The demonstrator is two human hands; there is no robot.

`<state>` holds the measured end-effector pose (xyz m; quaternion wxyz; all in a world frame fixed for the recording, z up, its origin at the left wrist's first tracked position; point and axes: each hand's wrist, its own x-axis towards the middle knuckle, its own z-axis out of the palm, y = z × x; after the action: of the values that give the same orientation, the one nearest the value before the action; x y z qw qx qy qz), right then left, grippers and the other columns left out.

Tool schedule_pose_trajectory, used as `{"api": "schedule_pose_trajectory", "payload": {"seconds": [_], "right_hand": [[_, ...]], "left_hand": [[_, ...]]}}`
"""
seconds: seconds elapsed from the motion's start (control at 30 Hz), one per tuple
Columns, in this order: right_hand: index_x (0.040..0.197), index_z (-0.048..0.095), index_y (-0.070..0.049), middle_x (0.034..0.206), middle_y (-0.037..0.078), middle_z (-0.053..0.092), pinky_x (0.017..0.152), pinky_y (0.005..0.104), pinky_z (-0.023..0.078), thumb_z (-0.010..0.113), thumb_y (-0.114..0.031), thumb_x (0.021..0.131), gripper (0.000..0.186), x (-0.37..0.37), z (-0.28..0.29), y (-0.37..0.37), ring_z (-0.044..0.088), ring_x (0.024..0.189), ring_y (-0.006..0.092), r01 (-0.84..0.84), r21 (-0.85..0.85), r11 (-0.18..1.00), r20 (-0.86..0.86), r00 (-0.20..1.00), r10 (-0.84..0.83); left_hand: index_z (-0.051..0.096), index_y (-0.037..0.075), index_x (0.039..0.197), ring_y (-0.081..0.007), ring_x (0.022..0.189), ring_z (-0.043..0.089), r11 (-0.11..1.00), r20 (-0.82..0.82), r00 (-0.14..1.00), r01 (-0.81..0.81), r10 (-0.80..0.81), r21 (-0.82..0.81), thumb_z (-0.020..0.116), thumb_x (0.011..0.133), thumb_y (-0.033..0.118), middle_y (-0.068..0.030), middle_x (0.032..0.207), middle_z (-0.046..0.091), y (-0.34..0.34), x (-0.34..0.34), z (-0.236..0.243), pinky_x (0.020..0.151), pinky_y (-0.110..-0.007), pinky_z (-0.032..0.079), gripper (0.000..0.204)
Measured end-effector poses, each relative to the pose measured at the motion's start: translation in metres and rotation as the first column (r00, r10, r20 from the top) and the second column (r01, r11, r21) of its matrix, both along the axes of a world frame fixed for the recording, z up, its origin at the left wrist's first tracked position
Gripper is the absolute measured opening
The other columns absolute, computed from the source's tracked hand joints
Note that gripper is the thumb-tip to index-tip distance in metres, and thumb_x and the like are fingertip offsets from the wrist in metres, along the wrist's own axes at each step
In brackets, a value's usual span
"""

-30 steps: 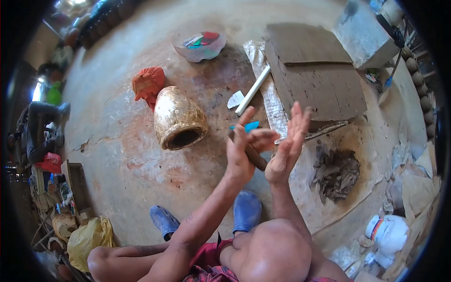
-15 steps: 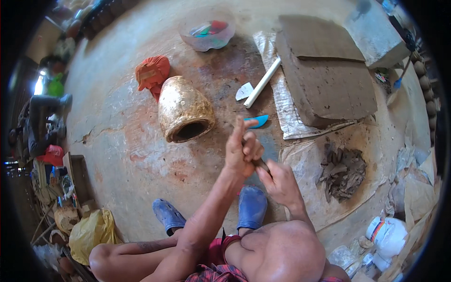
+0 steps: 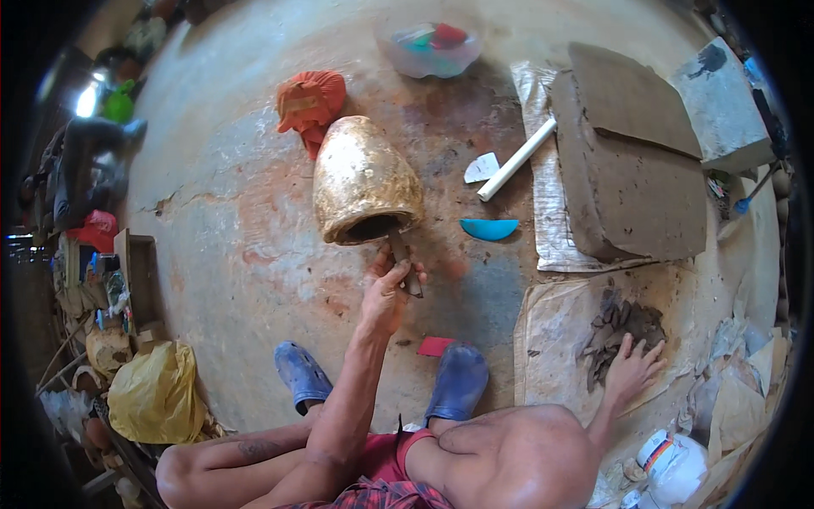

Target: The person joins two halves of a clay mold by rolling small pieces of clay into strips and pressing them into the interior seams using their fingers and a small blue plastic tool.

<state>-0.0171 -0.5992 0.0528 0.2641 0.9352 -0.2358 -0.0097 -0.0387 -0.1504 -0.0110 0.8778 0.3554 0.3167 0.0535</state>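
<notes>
My left hand (image 3: 386,293) is closed around a narrow dark brown tool (image 3: 400,254), a stick-like piece whose exact kind I cannot make out. The tool's far end lies just in front of the dark mouth of a hollow, speckled tan form (image 3: 360,174), shaped like a jar on its side; whether they touch is unclear. Over at the right, my right hand (image 3: 633,373) has its fingers spread at the near edge of a heap of grey-brown clay scraps (image 3: 623,327). It holds nothing that I can see.
An orange cloth bundle (image 3: 312,97) lies behind the form. A blue half-moon scraper (image 3: 489,229), a white piece (image 3: 482,168) and a white pipe (image 3: 517,159) lie between it and a big clay block (image 3: 627,195). A clear basin (image 3: 428,51) stands farther back.
My hands have parted. The left has brought the tool toward the form's mouth, while the right has let go and moved right to the clay scraps. The view has shifted slightly.
</notes>
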Motion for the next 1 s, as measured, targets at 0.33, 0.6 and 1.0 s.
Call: {"api": "schedule_pose_trajectory", "payload": {"seconds": [0.33, 0.6, 1.0], "right_hand": [[0.12, 0.074, 0.002, 0.142, 0.023, 0.062, 0.109, 0.0489, 0.047, 0.075, -0.025, 0.094, 0.037, 0.156, 0.024, 0.308, 0.059, 0.129, 0.042, -0.697, 0.677, -0.237, 0.676, 0.461, 0.575], [0.13, 0.07, 0.001, 0.146, 0.03, 0.056, 0.114, 0.0495, 0.043, 0.062, -0.04, 0.104, 0.049, 0.232, -0.028, 0.474, 0.053, 0.136, 0.0466, -0.769, 0.478, -0.425, 0.848, 0.279, 0.45], [0.135, 0.066, 0.004, 0.149, 0.031, 0.054, 0.115, 0.0448, 0.043, 0.054, -0.046, 0.108, 0.058, 0.218, -0.042, 0.471, 0.054, 0.137, 0.0466, -0.294, 0.787, -0.542, 0.592, 0.606, 0.531]], "left_hand": [[0.06, 0.006, 0.138, -0.0208, 0.095, 0.072, 0.863, -0.011, 0.968, -0.219, 0.251, 0.455, 0.065, 0.104, 0.014, -0.0069, 0.119, 0.072, 0.028, 0.046, -0.038, 0.073, -0.034, 0.057, 0.035], [0.059, 0.009, 0.144, -0.0441, 0.137, 0.048, 0.42, -0.131, 0.982, 0.062, 0.138, 0.905, 0.062, 0.101, 0.033, -0.0224, 0.153, 0.051, 0.056, 0.096, -0.096, 0.116, -0.056, 0.037, 0.05], [0.057, 0.009, 0.146, -0.0433, 0.139, 0.046, 0.384, -0.21, 0.973, 0.158, 0.095, 0.91, 0.062, 0.102, 0.034, -0.0219, 0.155, 0.05, 0.055, 0.094, -0.088, 0.117, -0.055, 0.036, 0.051]]}}
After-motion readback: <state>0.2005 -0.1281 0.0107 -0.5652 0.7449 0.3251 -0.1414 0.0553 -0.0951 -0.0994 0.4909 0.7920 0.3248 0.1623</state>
